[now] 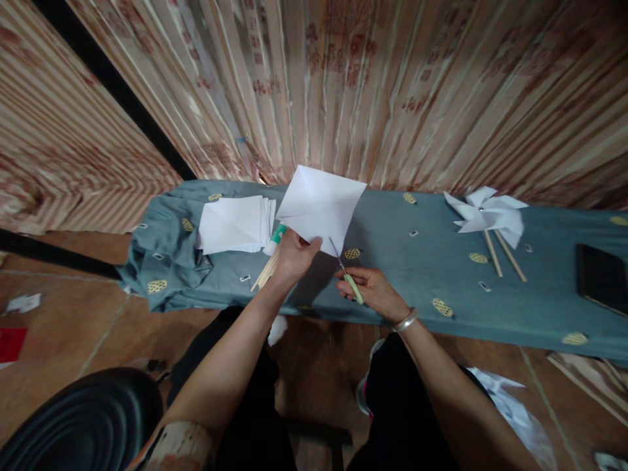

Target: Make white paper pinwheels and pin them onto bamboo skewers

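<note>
Patterned curtains hang behind a narrow table covered with green-grey cloth. At the left lies a stack of white paper; just beside it are thin wooden sticks and a green-and-white tube. Next, the left hand pinches a creased white sheet near its lower edge, thumb on top, holding it over the table's middle. Scissors meet the sheet's lower corner, their pale green handles gripped in the right hand's curled fingers. Further right lie paper pinwheels on sticks, then a dark flat object.
</note>
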The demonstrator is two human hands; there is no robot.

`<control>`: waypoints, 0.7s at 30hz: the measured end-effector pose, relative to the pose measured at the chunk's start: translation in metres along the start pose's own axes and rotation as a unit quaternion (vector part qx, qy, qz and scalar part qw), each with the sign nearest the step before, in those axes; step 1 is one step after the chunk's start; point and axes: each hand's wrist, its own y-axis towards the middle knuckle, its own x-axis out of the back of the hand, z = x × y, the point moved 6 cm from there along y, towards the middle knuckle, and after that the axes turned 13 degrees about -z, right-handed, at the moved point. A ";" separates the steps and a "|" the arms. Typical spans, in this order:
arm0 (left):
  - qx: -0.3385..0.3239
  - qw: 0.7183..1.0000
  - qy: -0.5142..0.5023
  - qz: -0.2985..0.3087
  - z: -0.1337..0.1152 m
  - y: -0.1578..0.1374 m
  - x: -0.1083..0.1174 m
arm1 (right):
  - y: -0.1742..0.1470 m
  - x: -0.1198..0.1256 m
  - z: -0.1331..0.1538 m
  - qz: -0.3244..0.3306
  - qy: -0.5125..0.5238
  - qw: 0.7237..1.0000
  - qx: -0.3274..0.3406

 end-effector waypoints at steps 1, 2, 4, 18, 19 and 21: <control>0.008 1.000 -0.003 -0.001 0.000 0.000 0.000 | 0.000 0.000 0.000 0.000 0.001 1.000 -0.003; 0.016 1.000 -0.005 -0.004 0.001 0.000 0.000 | 0.000 0.000 0.000 -0.001 0.001 1.000 -0.004; 0.028 0.999 -0.008 -0.013 0.001 0.000 0.001 | 0.000 -0.001 -0.001 -0.004 0.000 1.000 -0.008; 0.018 1.000 0.010 -0.008 -0.004 0.001 0.003 | -0.001 -0.002 0.001 -0.024 0.017 0.999 -0.022; 0.016 1.000 0.011 -0.006 -0.004 0.001 0.002 | -0.001 -0.002 0.001 -0.023 0.016 0.999 -0.021; 0.008 1.000 0.009 -0.006 -0.005 0.000 0.002 | -0.001 -0.002 0.000 -0.019 0.013 1.000 -0.018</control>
